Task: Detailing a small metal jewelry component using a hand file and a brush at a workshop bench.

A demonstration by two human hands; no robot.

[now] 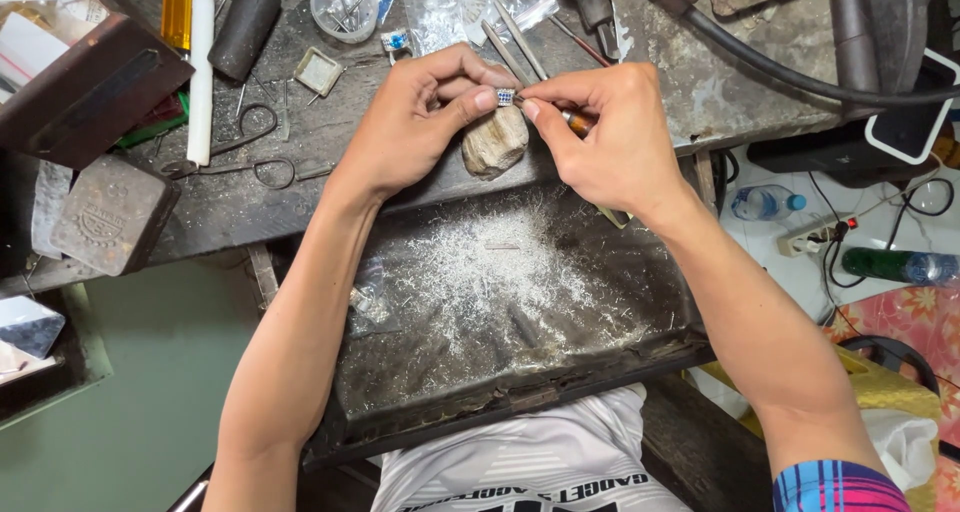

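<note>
Seen from the head camera, both hands meet over a worn wooden bench peg [494, 140] that juts from the front edge of a cluttered grey workbench [330, 162]. The left hand [415, 122] is curled tight, thumb and forefinger pinching a small silver ring with blue stones [505, 97] and pressing it against the top of the peg. The right hand [610, 122] is closed around a slim tool with a brown handle [578, 123], its tip touching the ring just beside the left thumb; the working end is too small to make out. Directly below the hands lies a dark catch tray [640, 272], its floor dusted with pale metal filings [490, 262] thickest near the middle. On the bench behind the hands lie tweezers [515, 42] near clear plastic bags [440, 12], a second small blue-stoned piece [396, 42], and a round clear container [344, 5]. Further left are a white rod [201, 77], a dark cylinder [243, 27], a yellow lighter [178, 7], wire-handled scissors [250, 167] and a grey metal block [112, 215]. A thick black hose [780, 72] crosses the upper right. On the floor at right stand a plastic bottle [765, 203] and a power strip [815, 237].
</note>
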